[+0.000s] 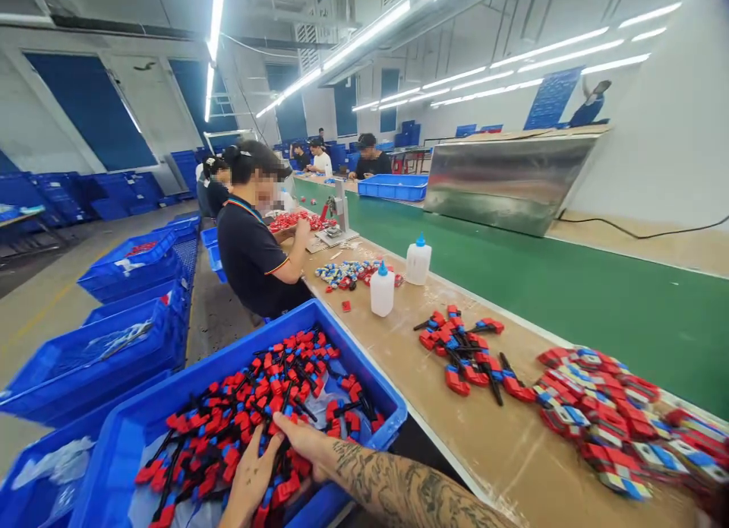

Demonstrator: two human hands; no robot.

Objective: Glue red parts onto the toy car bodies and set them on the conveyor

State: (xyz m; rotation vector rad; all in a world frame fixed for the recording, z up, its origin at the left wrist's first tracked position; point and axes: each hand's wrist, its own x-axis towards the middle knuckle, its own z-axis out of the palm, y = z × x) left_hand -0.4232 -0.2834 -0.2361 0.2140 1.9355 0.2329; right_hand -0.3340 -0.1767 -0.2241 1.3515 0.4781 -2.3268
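A blue bin in front of me holds several red, blue and black plastic parts with black stems. Both my hands are down in it. My left hand curls its fingers round a bunch of these parts near the bin's front. My right hand, on a tattooed forearm, presses against the same bunch from the right, thumb pointing left. The bunch sits between the two hands.
On the brown table lie a pile of red-black parts, a heap of labelled parts and two white bottles. A green conveyor belt runs alongside. A seated co-worker works ahead. Blue crates stand left.
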